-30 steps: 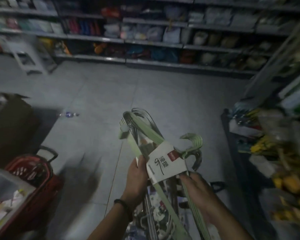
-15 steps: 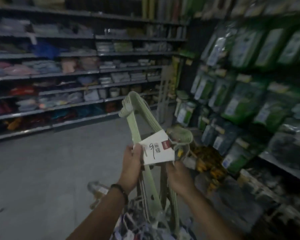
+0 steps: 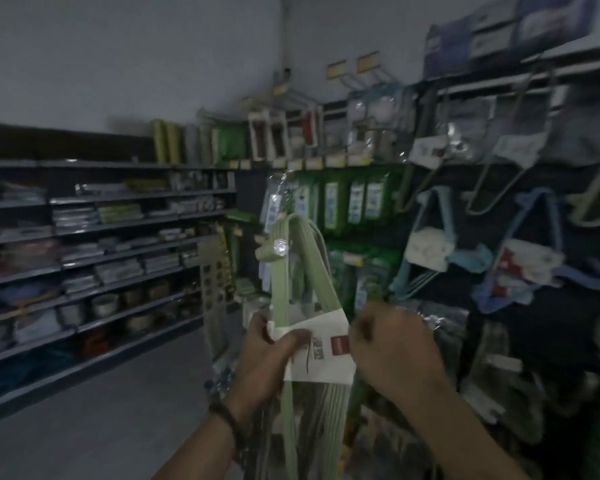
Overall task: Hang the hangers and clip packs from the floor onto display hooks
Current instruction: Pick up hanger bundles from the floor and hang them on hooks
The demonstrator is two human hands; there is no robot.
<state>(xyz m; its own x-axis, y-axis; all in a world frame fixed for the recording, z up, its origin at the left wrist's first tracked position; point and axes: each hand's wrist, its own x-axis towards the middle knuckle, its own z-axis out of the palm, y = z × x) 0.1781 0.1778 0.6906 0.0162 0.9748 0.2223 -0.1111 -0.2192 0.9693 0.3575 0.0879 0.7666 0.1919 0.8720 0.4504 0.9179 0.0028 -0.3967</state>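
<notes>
Pale green hanger pack [image 3: 305, 271], banded by white paper sleeve [image 3: 321, 355] with red square, black print. Held roughly upright mid-air, one end up. Left hand [image 3: 264, 358] and right hand [image 3: 392, 348] grip at sleeve.

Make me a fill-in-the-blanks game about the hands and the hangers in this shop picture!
The left hand and the right hand hold a bundle of hangers coloured pale ____.
A white paper band around them shows a small ____ square.
A dark bracelet sits on the ____ wrist.
Missing words: green, red, left.
</notes>
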